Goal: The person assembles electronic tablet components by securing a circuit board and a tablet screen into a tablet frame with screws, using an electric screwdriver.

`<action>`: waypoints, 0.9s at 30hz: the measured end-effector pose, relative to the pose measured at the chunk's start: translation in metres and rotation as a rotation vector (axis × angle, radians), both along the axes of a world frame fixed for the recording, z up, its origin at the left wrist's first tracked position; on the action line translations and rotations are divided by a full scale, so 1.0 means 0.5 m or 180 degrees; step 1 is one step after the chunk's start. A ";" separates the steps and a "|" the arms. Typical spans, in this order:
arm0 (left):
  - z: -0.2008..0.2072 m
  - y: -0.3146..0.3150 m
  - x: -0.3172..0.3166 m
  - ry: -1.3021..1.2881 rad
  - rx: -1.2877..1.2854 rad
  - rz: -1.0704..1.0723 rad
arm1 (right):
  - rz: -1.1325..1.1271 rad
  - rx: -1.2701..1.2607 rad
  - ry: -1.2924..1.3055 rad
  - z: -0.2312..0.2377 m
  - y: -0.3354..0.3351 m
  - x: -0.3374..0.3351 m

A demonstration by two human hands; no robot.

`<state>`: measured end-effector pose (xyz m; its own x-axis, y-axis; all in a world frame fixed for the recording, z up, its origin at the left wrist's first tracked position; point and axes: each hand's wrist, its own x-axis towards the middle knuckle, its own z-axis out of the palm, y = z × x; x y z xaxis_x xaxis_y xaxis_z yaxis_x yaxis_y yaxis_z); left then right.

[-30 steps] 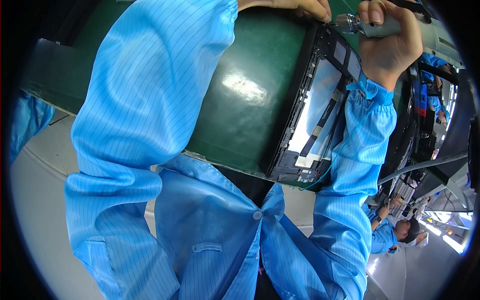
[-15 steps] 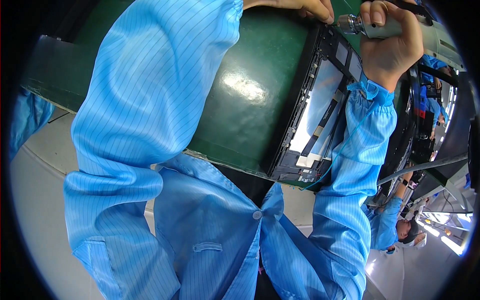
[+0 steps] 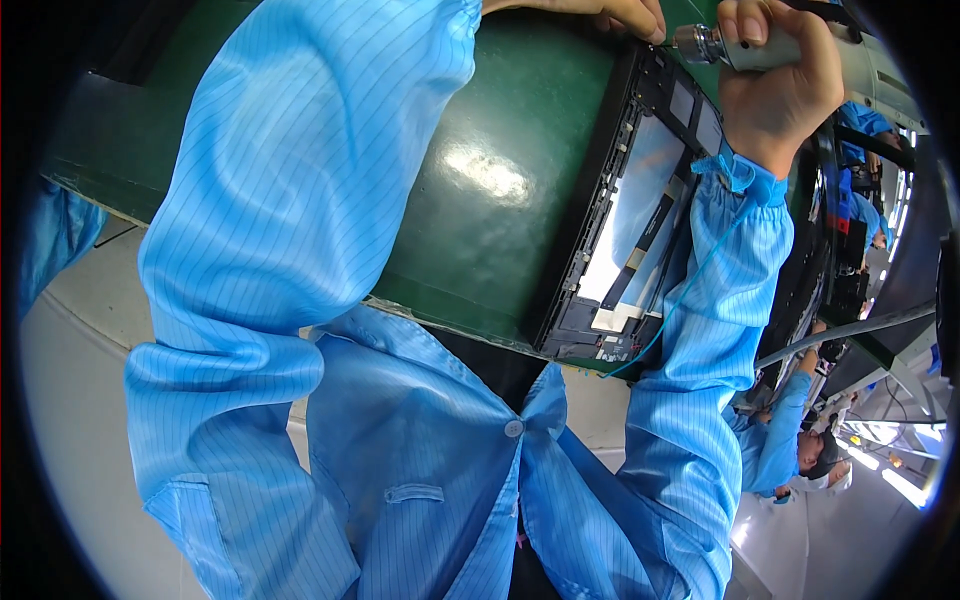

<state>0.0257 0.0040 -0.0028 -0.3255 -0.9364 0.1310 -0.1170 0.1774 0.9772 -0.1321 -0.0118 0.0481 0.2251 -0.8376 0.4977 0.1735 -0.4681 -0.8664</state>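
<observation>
My right hand (image 3: 775, 75) is wrapped round a pale electric screwdriver (image 3: 872, 78) with a silver nose, held nearly level at the top right. Its tip points left, at the far corner of an opened flat black electronic device (image 3: 650, 225). The device has a shiny silvery panel and a dark strip inside its frame. At that same corner my left hand (image 3: 632, 14) reaches in from the left, its fingers pinched close beside the screwdriver's tip. Whatever lies between those fingertips is too small to see. The top edge of the picture cuts off part of this hand.
Beneath the device is a glossy green work surface (image 3: 480, 240), its near edge against my blue striped smock. A thin blue cord (image 3: 690, 285) runs from my right wrist over the device. To the right are a grey cable (image 3: 850, 335) and co-workers in blue (image 3: 775, 450).
Both hands and the screwdriver stay almost in place, with only a very slight shift. The device has not visibly moved. A co-worker at the right has shifted a little.
</observation>
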 end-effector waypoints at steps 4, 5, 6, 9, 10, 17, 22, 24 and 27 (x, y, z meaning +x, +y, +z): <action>0.007 0.002 0.000 -0.0187 0.0010 0.0031 | -0.0011 -0.0014 0.0004 -0.001 0.001 0.002; 0.007 0.001 0.000 -0.0186 0.0009 0.0032 | -0.0027 -0.0015 0.0009 -0.001 0.001 0.002; 0.007 0.000 0.000 -0.0203 0.0065 0.0022 | -0.0043 -0.0015 0.0015 -0.001 0.000 0.002; 0.007 0.002 -0.001 -0.0238 0.0053 0.0038 | -0.0034 -0.0011 0.0054 0.000 0.001 0.002; 0.007 0.003 -0.001 -0.0256 -0.0014 0.0065 | -0.0034 -0.0012 0.0054 0.000 0.001 0.002; 0.000 -0.001 -0.003 -0.0007 -0.0027 0.0030 | -0.0001 0.0122 0.0071 0.005 0.003 0.005; 0.008 0.002 -0.014 -0.0032 0.0006 0.0105 | 0.0194 -0.0179 0.0318 0.001 -0.016 -0.015; 0.000 0.007 -0.002 0.0043 -0.0044 0.0111 | -0.0043 0.0121 0.0048 0.006 0.007 0.018; -0.008 0.002 -0.007 0.0235 -0.0114 0.0011 | -0.0162 0.0238 0.0021 0.011 0.013 0.018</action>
